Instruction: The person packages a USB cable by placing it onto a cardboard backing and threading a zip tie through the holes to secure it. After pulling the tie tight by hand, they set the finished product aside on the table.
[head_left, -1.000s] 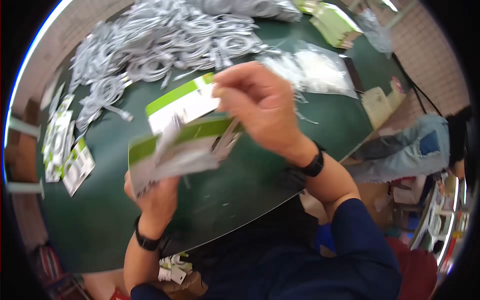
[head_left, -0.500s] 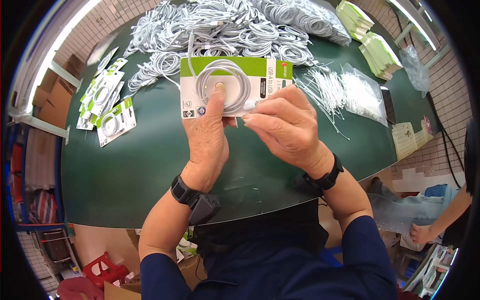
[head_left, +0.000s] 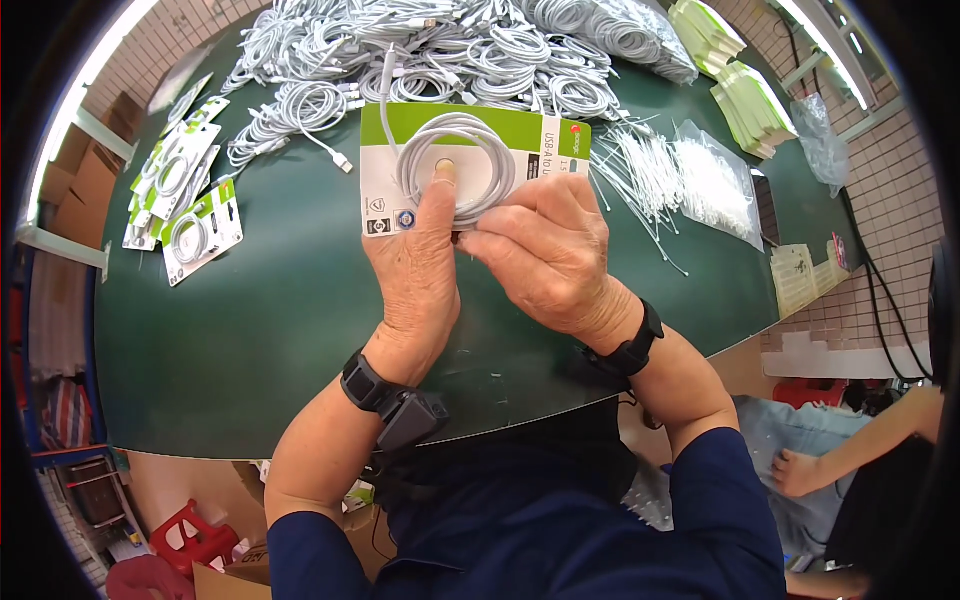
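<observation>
My left hand (head_left: pixel 416 265) holds a green-and-white cardboard packaging card (head_left: pixel 378 178) above the table. Its thumb presses through the middle of a coiled white USB cable (head_left: pixel 497 158) lying against the card. One cable end (head_left: pixel 388 66) sticks up past the card's top edge at the left. My right hand (head_left: pixel 555 250) is closed at the card's lower right, its fingertips against the lower right of the coil. Those fingers cover the other cable end, so the plug there is hidden.
Behind the card spreads a big pile of coiled cables (head_left: pixel 440 50). Finished carded cables (head_left: pixel 190 237) lie at left. To the right are loose white cable ties (head_left: pixel 640 175), a bag (head_left: pixel 715 185) of white pieces, and stacked cards (head_left: pixel 752 108). Another person's hand (head_left: pixel 800 472) is at lower right.
My right fingers have slid left and inward along the card's lower edge, now covering the plug that showed before. My left hand keeps its hold. The other person's arm has shifted left.
</observation>
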